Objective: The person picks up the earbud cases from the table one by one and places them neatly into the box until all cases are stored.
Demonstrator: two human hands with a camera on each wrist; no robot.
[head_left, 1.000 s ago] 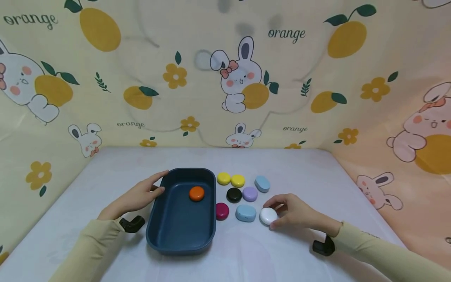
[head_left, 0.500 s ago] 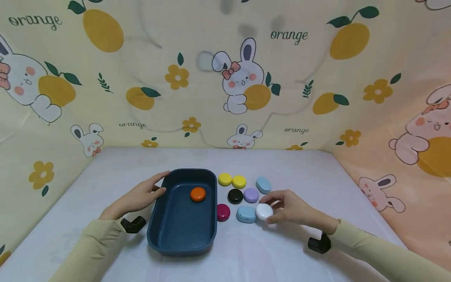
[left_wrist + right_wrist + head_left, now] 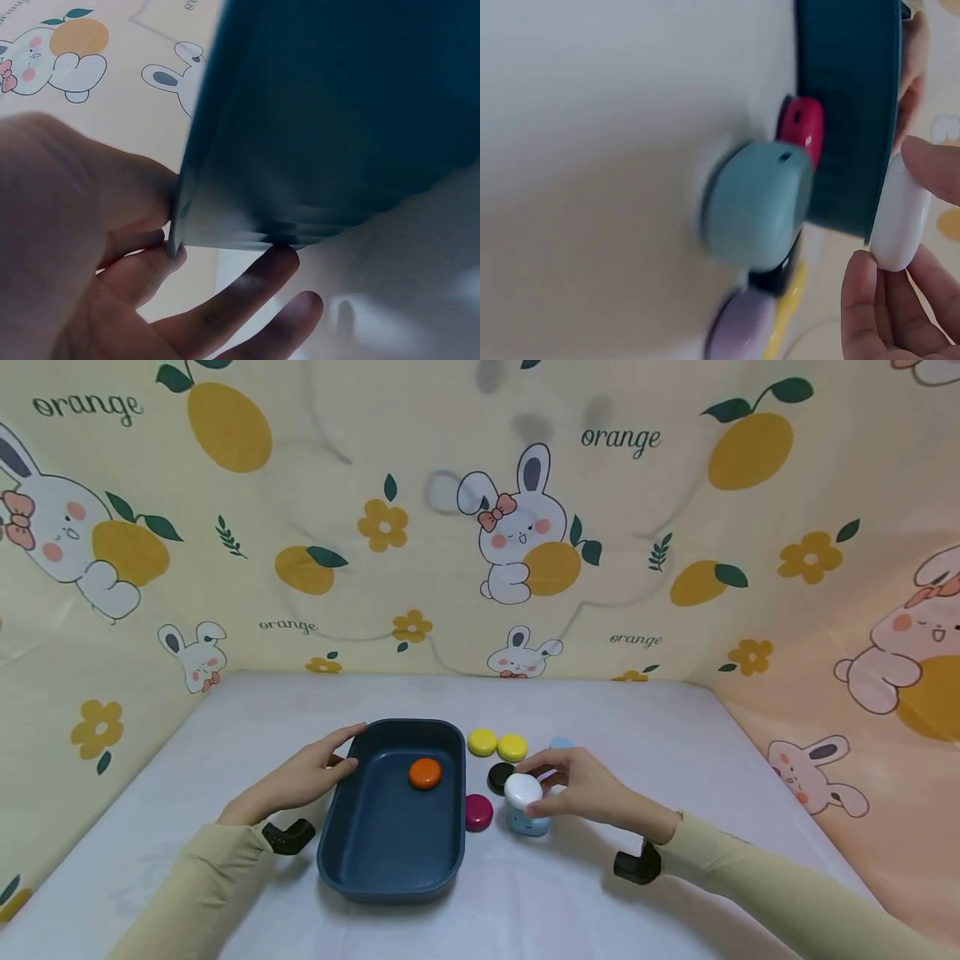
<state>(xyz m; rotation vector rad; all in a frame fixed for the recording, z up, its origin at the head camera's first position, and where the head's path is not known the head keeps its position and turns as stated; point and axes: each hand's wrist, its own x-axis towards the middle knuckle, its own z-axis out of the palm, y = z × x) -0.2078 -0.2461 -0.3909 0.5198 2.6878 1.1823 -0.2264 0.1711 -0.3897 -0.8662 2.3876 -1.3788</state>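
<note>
My right hand (image 3: 573, 785) pinches a white rounded earbud case (image 3: 522, 790) between thumb and fingers. In the right wrist view the white case is raised off the table, and a light-blue earbud case (image 3: 757, 206) with a small port stands on the table below. My left hand (image 3: 300, 777) holds the left rim of a dark-blue tray (image 3: 327, 860), thumb over the edge and fingers along the outer wall (image 3: 247, 232). An orange case (image 3: 425, 773) lies inside the tray.
Beside the tray's right wall lie a crimson case (image 3: 478, 812), a black one (image 3: 500, 777) and two yellow ones (image 3: 497, 744). A lilac case (image 3: 742, 326) shows in the right wrist view. Behind my right hand, another light-blue case (image 3: 562, 743) is mostly hidden.
My right hand has lifted the white case and carried it left, over the near light-blue case. My left hand keeps its hold on the tray.
</note>
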